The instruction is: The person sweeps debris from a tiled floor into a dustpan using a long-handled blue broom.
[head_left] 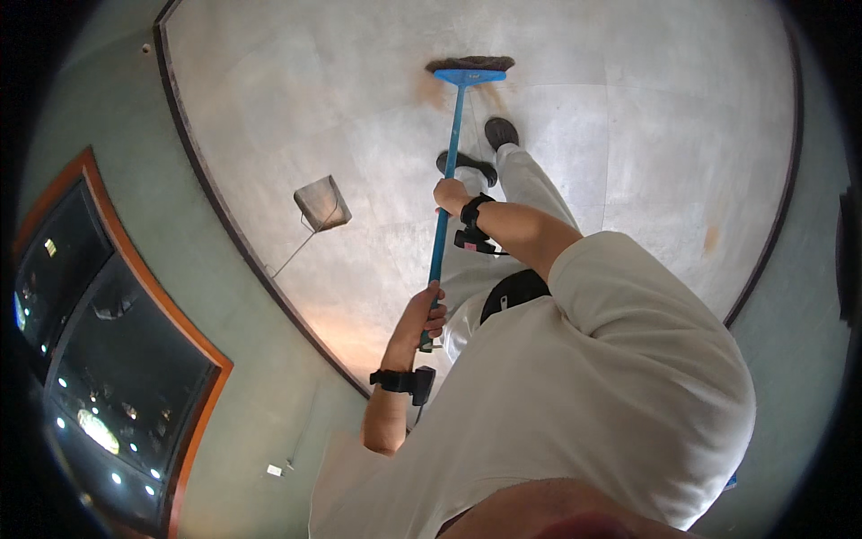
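Both my hands grip the blue handle [454,138] of a push-style floor broom that runs out in front of me. My left hand [425,313] is wrapped around the handle near its end, close to my waist. Farther down, my right hand [452,194] closes around the middle of the shaft. The blue broom head [469,75] with dark bristles [471,63] rests on the grey floor beyond my feet. A metal dustpan [323,202] with a thin wire handle stands to the left, apart from both hands.
My dark shoes [501,133] stand just behind the broom head. A dark skirting [202,168] edges the green wall on the left, where an orange-framed window [141,316] shows lights. Another wall [818,222] rises on the right. Black devices [404,381] are strapped to both wrists.
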Tool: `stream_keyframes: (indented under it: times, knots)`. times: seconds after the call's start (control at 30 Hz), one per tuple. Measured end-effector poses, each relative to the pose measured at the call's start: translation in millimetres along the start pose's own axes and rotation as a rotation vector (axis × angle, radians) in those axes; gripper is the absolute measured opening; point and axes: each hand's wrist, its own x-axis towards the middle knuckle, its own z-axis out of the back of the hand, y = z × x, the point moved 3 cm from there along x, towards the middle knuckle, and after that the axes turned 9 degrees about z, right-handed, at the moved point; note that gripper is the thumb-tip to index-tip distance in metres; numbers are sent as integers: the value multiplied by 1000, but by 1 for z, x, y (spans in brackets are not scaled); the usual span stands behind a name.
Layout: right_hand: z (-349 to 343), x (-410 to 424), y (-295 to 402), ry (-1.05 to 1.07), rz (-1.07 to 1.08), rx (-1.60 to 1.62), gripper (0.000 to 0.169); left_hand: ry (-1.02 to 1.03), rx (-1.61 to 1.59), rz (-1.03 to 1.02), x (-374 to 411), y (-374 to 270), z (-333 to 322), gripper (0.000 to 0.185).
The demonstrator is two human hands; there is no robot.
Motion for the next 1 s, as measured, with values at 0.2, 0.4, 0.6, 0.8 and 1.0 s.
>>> stream_keyframes:
  times: [0.2, 0.4, 0.6, 0.8, 1.0]
  knots:
    - [101, 8, 19, 64, -527, 170, 28, -52, 182, -89, -36, -9, -18, 27]
    - [127, -80, -31, -438, -1121, 791, 38, 39, 463, -194, -30, 21, -45, 31]
    - [56, -135, -199, -807, -1529, 1314, 23, 194, 559, -77, 86, -63, -86, 33]
    - [32, -130, -163, -180, -280, 14, 7, 62, 646, -54, 93, -69, -76, 37]
    - [-73, 19, -74, 17, -444, -82, 15, -195, 607, 119, 45, -98, 15, 32]
